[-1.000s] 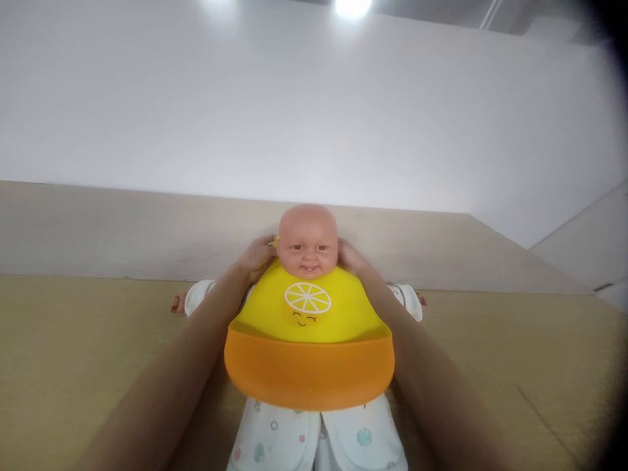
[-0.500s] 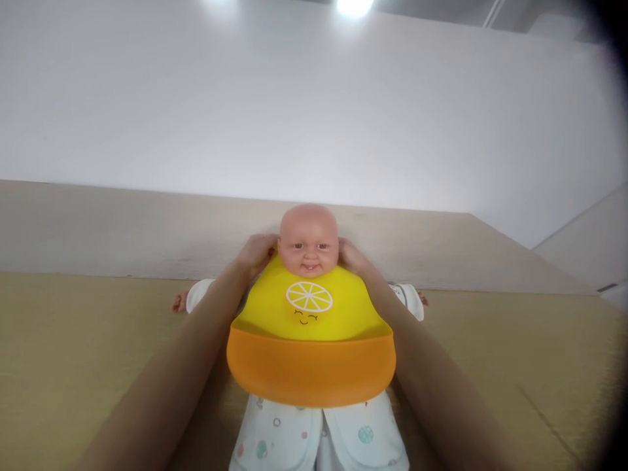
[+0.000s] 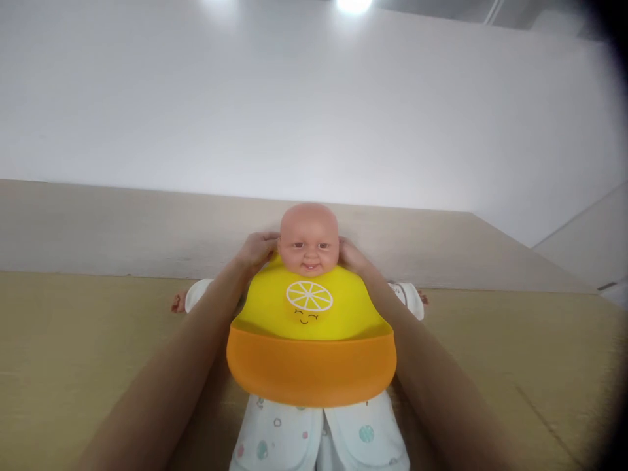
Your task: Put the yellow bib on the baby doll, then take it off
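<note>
A bald baby doll [image 3: 309, 229] faces me in white clothes with coloured dots. Over its chest lies a yellow silicone baby bib [image 3: 265, 294] with a citrus slice print and an orange catch pocket. My left hand [image 3: 258, 252] is closed at the bib's upper left edge, beside the doll's head. On the other side, my right hand [image 3: 351, 256] is closed at the bib's upper right edge. The fingertips of both hands, and the bib's neck ends, are hidden behind the doll's head and neck.
The doll rests on a wooden surface [image 3: 88, 340], its arms stretched out to both sides past my forearms. Behind its head runs a grey-beige strip [image 3: 122, 229], with a white wall [image 3: 294, 111] beyond it.
My left hand has shifted very slightly beside the doll's head, its fingers reaching a little more behind it. The doll, bib and right hand look nearly the same.
</note>
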`<state>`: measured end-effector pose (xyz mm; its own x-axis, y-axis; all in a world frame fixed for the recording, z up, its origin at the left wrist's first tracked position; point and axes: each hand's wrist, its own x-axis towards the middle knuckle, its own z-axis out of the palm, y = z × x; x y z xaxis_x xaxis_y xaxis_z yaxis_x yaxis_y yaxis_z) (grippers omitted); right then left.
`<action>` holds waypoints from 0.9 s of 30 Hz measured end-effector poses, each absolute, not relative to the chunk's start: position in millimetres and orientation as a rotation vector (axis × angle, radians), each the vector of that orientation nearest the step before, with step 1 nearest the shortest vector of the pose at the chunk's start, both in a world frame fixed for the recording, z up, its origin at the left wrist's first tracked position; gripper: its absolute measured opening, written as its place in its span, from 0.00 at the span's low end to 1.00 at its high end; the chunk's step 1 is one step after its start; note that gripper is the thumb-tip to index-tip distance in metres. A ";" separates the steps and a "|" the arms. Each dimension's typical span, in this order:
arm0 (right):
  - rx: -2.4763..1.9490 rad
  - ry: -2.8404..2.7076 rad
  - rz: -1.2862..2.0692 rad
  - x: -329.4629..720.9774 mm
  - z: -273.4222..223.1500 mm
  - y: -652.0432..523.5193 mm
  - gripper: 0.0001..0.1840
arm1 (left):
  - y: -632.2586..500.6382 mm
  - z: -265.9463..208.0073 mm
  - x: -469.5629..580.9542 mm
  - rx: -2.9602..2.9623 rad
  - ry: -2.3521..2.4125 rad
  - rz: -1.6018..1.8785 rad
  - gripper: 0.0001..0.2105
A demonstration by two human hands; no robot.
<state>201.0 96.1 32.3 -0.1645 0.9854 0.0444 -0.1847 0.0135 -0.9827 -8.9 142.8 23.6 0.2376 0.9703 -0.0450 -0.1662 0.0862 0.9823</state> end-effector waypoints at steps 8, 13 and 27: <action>-1.015 -1.161 1.377 200.6 30.9 98.5 0.07 | 142.8 25.0 -8.9 1.140 1.032 0.947 0.06; -1.026 -1.188 1.355 199.7 34.2 96.1 0.07 | 142.7 26.9 -9.1 1.126 1.025 0.963 0.09; -0.983 -1.254 1.356 201.9 31.3 98.0 0.09 | 142.6 26.3 -8.2 1.068 0.974 1.008 0.12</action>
